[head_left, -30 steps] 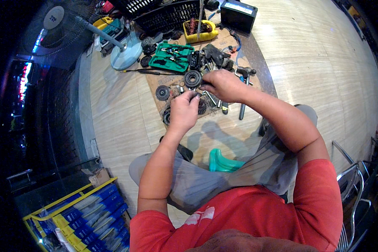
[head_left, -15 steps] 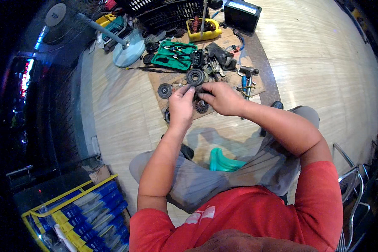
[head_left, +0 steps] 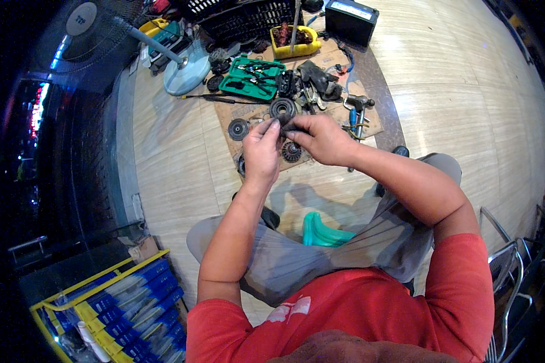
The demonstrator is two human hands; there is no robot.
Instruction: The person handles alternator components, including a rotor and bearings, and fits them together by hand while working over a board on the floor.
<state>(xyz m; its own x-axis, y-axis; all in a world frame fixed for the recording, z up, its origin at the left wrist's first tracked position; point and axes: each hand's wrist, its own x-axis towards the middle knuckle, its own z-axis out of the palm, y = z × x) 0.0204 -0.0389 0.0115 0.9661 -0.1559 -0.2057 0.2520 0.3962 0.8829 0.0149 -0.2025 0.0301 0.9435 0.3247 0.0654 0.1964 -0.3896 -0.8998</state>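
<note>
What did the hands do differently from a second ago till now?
Little changed. The left hand and right hand stay pressed together over the cardboard sheet, still working a small dark part between the fingertips; the right hand's fingers have shifted slightly around it. The round toothed parts, green tool case and yellow tray lie where they were.

Cardboard sheet (head_left: 369,72) on floor; tool case (head_left: 251,77) at its far left, tub (head_left: 293,41) behind, 1 gear (head_left: 283,109) near centre

Cardboard sheet (head_left: 369,78) on wooden floor (head_left: 454,91)
</note>
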